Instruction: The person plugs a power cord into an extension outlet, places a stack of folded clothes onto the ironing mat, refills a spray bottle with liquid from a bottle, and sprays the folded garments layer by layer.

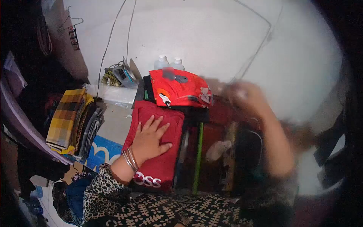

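A folded dark red garment (174,121) with white lettering lies in front of me. My left hand (148,140) rests flat on it, fingers spread, with silver bangles at the wrist. Just beyond it sits a bright red folded garment (185,85) with a printed pattern, on top of darker cloth. My right hand (245,97) is raised to the right of that garment. It is smeared by motion, so its fingers and anything in them cannot be made out.
On the left stands a stack of folded clothes (68,119), yellow checked cloth outermost. An iron (126,73) with a yellowish cord stands near the wall, beside white-capped bottles (162,62). A green strip (198,159) runs along the dark surface to the right.
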A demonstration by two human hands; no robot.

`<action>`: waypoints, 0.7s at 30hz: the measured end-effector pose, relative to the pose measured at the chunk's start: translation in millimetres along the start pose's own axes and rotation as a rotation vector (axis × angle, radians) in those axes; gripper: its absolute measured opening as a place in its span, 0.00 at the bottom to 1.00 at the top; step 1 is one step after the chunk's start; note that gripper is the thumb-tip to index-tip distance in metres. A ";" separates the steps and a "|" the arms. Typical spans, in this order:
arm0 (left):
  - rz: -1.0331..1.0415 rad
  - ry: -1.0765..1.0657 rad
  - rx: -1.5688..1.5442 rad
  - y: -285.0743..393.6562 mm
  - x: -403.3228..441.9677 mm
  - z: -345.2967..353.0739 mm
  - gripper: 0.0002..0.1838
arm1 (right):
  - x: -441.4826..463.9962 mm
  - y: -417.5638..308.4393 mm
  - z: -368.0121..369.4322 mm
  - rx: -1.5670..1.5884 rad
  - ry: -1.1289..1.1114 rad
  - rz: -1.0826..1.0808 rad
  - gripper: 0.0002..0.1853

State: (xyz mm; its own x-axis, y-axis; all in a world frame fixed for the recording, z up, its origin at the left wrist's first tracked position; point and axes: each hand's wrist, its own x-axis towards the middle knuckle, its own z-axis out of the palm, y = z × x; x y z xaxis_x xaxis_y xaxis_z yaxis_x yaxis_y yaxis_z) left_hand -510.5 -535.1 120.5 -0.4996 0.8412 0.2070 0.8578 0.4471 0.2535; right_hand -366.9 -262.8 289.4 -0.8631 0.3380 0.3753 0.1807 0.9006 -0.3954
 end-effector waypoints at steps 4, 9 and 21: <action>0.010 -0.008 0.011 0.7 -1.0 -3.2 0.40 | 160.3 18.5 87.1 -0.130 -0.009 -0.229 0.19; -0.008 0.009 -0.006 -5.2 0.3 -0.4 0.40 | 289.0 63.0 211.2 -0.300 -0.009 -0.087 0.23; -0.012 -0.082 -0.084 -11.9 0.3 2.9 0.40 | 326.6 101.1 269.5 -0.138 -0.101 0.100 0.34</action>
State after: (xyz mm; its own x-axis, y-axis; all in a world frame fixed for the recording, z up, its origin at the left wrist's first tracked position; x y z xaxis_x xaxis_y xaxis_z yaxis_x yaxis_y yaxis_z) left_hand -520.5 -539.3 114.8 -0.4949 0.8597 0.1262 0.8371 0.4328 0.3344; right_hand -757.6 -135.1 146.0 -0.8794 0.4045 0.2512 0.3246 0.8953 -0.3052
